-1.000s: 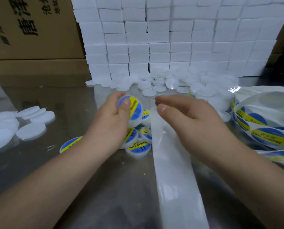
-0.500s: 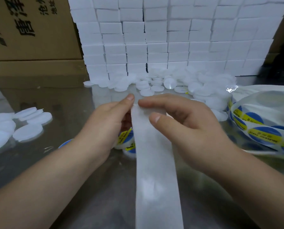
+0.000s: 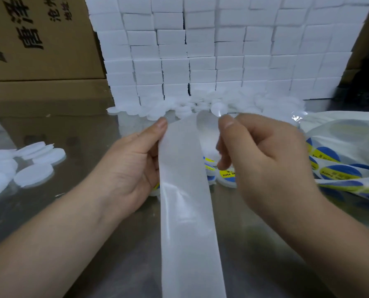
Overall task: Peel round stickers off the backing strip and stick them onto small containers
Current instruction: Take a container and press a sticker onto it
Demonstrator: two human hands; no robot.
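While the left hand (image 3: 132, 168) grips the left edge of the backing strip (image 3: 188, 211), thumb pressed on the near face up at the top and fingers curled behind, the right hand (image 3: 265, 164) pinches thumb against forefinger at the strip's upper right. What it holds there is a pale rounded flap (image 3: 207, 125); whether that is a sticker lifting off or just the backing itself cannot be told. The right hand's other fingers are curled loosely under. From the hands the strip runs straight down toward the viewer and out of the bottom of the head view, its plain white side showing.

Just behind the strip, on the shiny surface (image 3: 93, 244), sit labelled containers (image 3: 227, 175) with blue and yellow tops, partly hidden by strip and hands. Loops of sticker strip (image 3: 340, 168) carrying more blue and yellow rounds lie at the right. Farther back, a heap of plain white containers (image 3: 179, 108) lies at the foot of a wall of stacked white boxes (image 3: 200, 50). White discs (image 3: 35, 173) lie at the left, well apart from the hands, with a cardboard box (image 3: 39, 39) behind them.
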